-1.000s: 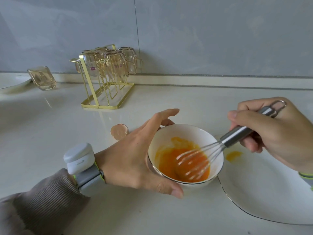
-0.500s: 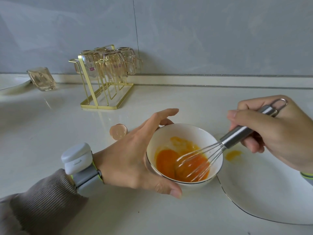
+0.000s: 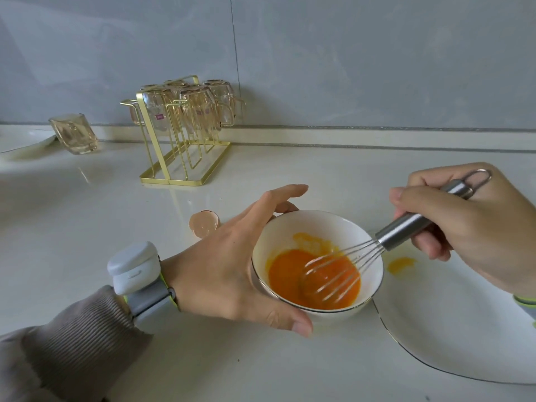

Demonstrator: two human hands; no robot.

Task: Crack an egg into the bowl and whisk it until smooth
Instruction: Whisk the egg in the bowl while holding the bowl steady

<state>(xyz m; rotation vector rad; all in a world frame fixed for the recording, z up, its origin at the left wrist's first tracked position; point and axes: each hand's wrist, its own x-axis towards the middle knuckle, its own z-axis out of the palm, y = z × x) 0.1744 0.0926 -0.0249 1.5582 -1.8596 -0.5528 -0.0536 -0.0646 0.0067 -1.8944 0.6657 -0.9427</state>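
Note:
A small white bowl (image 3: 307, 224) sits on the counter with orange beaten egg (image 3: 287, 277) pooled in its bottom. My left hand (image 3: 229, 265) holds the bowl from its left side, thumb along the near rim and fingers round the far side. My right hand (image 3: 464, 224) grips the steel handle of a wire whisk (image 3: 406, 224). The whisk's wire head is down in the egg at the right of the bowl. An empty eggshell half (image 3: 203, 223) lies on the counter just behind my left hand.
A large white plate (image 3: 452, 338) lies right of the bowl with a yellow egg splash (image 3: 401, 264) on it. A gold rack of upturned glasses (image 3: 182, 129) stands at the back. A loose glass (image 3: 74, 134) leans on another plate's edge at far left.
The whisk head has swept within the bowl, and the egg looks more evenly orange. Both hands have kept their hold and place.

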